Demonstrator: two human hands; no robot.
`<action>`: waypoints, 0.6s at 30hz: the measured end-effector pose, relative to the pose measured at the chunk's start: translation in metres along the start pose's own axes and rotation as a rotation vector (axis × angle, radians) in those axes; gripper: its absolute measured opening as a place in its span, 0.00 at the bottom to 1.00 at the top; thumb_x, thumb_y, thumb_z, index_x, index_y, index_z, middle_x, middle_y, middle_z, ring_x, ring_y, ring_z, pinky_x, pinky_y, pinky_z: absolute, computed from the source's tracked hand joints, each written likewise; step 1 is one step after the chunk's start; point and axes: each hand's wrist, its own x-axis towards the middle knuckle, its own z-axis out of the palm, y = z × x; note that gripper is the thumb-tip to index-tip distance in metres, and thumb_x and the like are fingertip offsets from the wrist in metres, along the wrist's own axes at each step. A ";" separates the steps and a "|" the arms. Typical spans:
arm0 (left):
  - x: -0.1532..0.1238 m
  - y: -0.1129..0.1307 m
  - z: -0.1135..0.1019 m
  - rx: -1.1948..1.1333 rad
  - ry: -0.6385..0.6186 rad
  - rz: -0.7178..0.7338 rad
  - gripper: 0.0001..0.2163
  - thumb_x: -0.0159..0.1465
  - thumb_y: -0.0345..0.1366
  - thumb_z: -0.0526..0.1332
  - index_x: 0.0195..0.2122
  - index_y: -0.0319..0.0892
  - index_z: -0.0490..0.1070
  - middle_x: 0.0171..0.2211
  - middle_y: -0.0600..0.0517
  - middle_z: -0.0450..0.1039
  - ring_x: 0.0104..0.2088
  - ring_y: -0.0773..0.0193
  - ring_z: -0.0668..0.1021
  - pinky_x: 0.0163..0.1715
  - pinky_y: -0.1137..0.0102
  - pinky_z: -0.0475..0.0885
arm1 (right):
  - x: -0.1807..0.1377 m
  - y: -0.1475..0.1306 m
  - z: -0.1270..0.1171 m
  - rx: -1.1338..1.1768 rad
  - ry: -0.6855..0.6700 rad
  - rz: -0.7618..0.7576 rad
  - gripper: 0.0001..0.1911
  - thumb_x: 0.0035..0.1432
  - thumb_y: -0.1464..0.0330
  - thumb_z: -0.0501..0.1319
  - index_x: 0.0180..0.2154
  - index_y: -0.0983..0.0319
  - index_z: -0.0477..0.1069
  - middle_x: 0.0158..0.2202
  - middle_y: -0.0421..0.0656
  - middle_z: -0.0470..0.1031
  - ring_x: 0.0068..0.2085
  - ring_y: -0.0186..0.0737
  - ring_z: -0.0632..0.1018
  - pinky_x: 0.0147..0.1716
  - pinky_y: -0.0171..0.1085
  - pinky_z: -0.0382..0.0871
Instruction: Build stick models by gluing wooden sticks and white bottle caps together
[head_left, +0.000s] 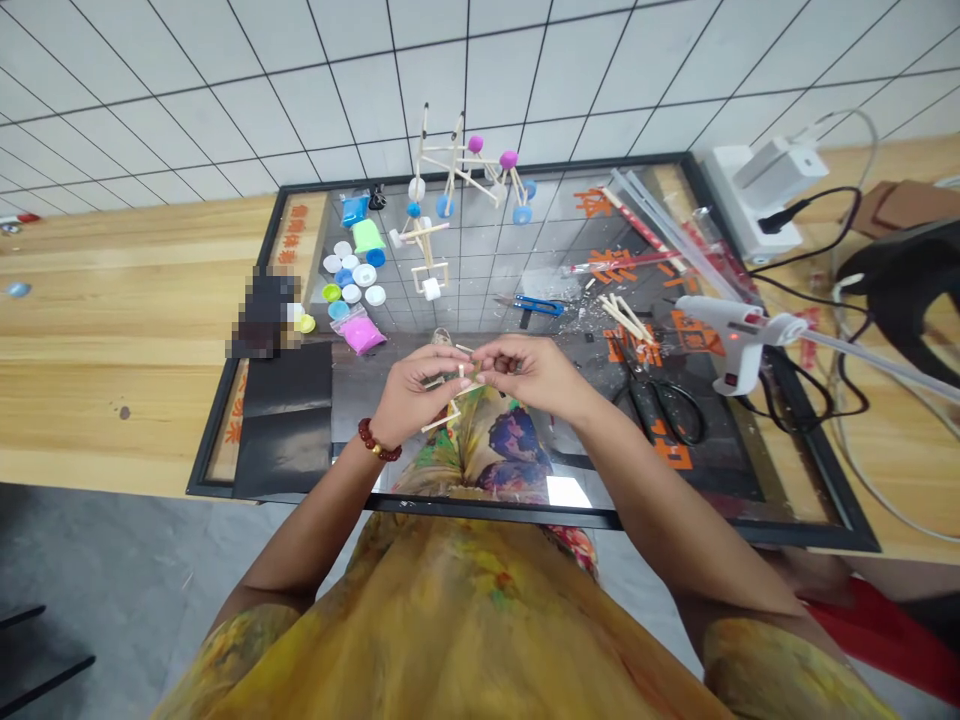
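My left hand [421, 388], with a beaded bracelet at its wrist, pinches a small frame of pale wooden sticks [444, 418]. Fingertip to fingertip with it, my right hand [517, 368] is closed on the same stick frame from the other side. Parts of the frame are hidden behind my fingers. Beyond my hands, a stick model [431, 262] with a white block lies on the glass panel [480, 320]. Behind it stands a larger stick structure [457, 165] with pink and blue balls.
A white glue gun [739, 340] lies at the right, its cable near black scissors [660, 400]. Blue thread snips [536, 305] and loose sticks [626, 318] lie ahead. Several small cups [364, 275] and a pink clay packet [358, 330] are left. A power strip [750, 205] stands back right.
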 end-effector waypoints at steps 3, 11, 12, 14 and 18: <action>0.000 -0.003 0.001 0.052 0.002 0.054 0.07 0.59 0.35 0.70 0.39 0.44 0.82 0.41 0.48 0.79 0.43 0.63 0.81 0.47 0.65 0.76 | 0.004 0.005 0.009 0.037 -0.078 0.000 0.11 0.50 0.63 0.68 0.34 0.63 0.78 0.26 0.38 0.71 0.25 0.30 0.68 0.26 0.32 0.62; -0.003 -0.007 -0.001 0.184 -0.072 0.091 0.06 0.64 0.37 0.65 0.39 0.45 0.81 0.49 0.45 0.74 0.52 0.59 0.77 0.54 0.59 0.73 | 0.006 -0.005 0.017 -0.053 -0.165 -0.170 0.08 0.53 0.66 0.65 0.25 0.62 0.73 0.24 0.38 0.69 0.29 0.33 0.69 0.31 0.34 0.61; -0.004 -0.005 -0.001 0.207 -0.082 0.092 0.06 0.65 0.38 0.65 0.40 0.45 0.81 0.51 0.45 0.73 0.54 0.58 0.77 0.55 0.58 0.72 | 0.005 -0.005 0.017 -0.056 -0.164 -0.175 0.08 0.53 0.66 0.64 0.24 0.62 0.72 0.24 0.38 0.69 0.29 0.33 0.69 0.31 0.33 0.61; -0.007 -0.001 -0.002 0.266 -0.084 0.090 0.11 0.63 0.42 0.67 0.44 0.44 0.79 0.53 0.44 0.72 0.56 0.56 0.76 0.57 0.57 0.71 | 0.004 -0.003 0.017 -0.062 -0.128 -0.146 0.10 0.55 0.65 0.64 0.24 0.62 0.71 0.22 0.37 0.68 0.27 0.32 0.67 0.30 0.33 0.61; -0.018 0.005 -0.004 0.547 -0.059 -0.005 0.32 0.52 0.46 0.74 0.56 0.42 0.70 0.55 0.41 0.72 0.57 0.49 0.74 0.58 0.53 0.69 | 0.001 0.003 0.014 -0.095 -0.084 -0.055 0.10 0.57 0.63 0.64 0.29 0.63 0.76 0.25 0.39 0.75 0.25 0.31 0.69 0.28 0.33 0.62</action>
